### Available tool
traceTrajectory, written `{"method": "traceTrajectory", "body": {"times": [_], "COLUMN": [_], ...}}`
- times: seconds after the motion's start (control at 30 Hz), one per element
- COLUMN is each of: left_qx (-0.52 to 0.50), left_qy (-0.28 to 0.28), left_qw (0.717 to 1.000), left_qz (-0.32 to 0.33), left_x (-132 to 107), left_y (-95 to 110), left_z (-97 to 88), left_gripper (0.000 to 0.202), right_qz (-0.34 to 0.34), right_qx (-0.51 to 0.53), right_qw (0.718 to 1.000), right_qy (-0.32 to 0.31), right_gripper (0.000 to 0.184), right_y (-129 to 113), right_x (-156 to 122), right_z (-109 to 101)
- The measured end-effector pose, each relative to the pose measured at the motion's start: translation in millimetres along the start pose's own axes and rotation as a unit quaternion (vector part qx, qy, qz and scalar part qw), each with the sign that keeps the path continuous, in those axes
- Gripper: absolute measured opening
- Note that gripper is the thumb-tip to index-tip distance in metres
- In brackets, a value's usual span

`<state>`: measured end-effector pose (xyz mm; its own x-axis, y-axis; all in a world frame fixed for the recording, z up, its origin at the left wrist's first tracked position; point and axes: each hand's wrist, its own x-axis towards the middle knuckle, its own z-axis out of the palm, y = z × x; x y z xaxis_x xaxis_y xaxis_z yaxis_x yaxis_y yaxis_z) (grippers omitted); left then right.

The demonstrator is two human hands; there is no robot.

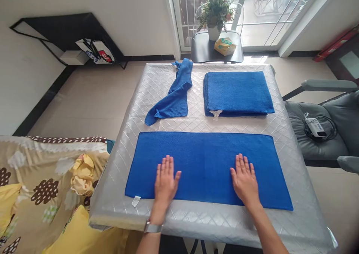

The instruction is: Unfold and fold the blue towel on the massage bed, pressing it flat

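Your bare forearms (272,235), a watch (153,228) strapped on the left one, reach in from the near edge of a silver-covered table (202,220). Your left hand (166,183) and right hand (246,181) rest palm down, fingers straight, thumbs out, gripping nothing, on a blue cloth (206,164) spread flat across the near half of the table. The step in hand looks to be smoothing that cloth; a next move from here would call for light, even pressure, or fingertips under a hem if it is to be lifted. The cloth's near edge, with a white label (136,201) at its left corner, lies close to the table's rim, leaving you a narrow strip there and margins at either side. Just beyond, a twisted blue cloth (174,102) lies at the left and a folded blue stack (238,91) at the right, with bare cover between them for your reach. Past the table's right side stands a grey armchair (294,123) holding a coiled black cable (333,129); at left, a patterned bed (64,172) and yellow pillow (84,235) crowd the corner; beyond the far edge, a black chair (198,46) bears a potted plant (215,9).
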<state>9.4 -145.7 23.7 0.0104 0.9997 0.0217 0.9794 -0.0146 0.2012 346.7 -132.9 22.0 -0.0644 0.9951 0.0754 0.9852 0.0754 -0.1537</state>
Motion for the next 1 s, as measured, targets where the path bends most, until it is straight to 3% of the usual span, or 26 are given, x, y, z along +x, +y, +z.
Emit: {"method": "traceTrajectory", "body": {"times": [0.17, 0.27, 0.33, 0.43, 0.57, 0.7, 0.8, 0.9, 1.0], "left_qx": [-0.005, -0.016, -0.016, 0.011, 0.008, -0.022, -0.028, -0.022, -0.010], "left_qy": [0.037, 0.037, 0.033, 0.061, 0.093, 0.026, 0.000, -0.004, -0.009], "left_qw": [0.989, 0.985, 0.985, 0.985, 0.988, 0.998, 0.989, 0.990, 0.994], "left_qz": [-0.141, -0.166, -0.166, -0.158, -0.121, 0.056, 0.145, 0.141, 0.106], "left_x": [-21, -32, -35, -32, -18, 5, 20, 27, 23], "left_y": [-101, -131, -136, -119, -50, 42, 86, 92, 64], "left_z": [-13.8, -19.9, -25.8, -36.7, -38.5, -16.6, 1.1, 10.4, 10.8], "left_gripper": [0.074, 0.076, 0.077, 0.079, 0.072, 0.074, 0.077, 0.075, 0.075], "right_qz": [0.090, 0.114, 0.117, 0.107, 0.045, -0.040, -0.071, -0.082, -0.077], "right_qx": [-0.028, -0.026, -0.027, -0.034, -0.020, 0.022, 0.051, 0.060, 0.054], "right_qw": [0.996, 0.993, 0.993, 0.993, 0.998, 0.999, 0.996, 0.994, 0.995], "right_qy": [0.000, 0.001, 0.003, 0.021, 0.036, 0.021, -0.015, -0.042, -0.026], "right_gripper": [0.067, 0.067, 0.066, 0.066, 0.068, 0.069, 0.065, 0.061, 0.062], "right_y": [77, 106, 113, 99, 33, -51, -94, -106, -91], "right_x": [-30, -43, -47, -47, -31, 1, 24, 35, 31], "right_z": [-11, -14, -18, -28, -35, -23, -6, 8, 12]}}
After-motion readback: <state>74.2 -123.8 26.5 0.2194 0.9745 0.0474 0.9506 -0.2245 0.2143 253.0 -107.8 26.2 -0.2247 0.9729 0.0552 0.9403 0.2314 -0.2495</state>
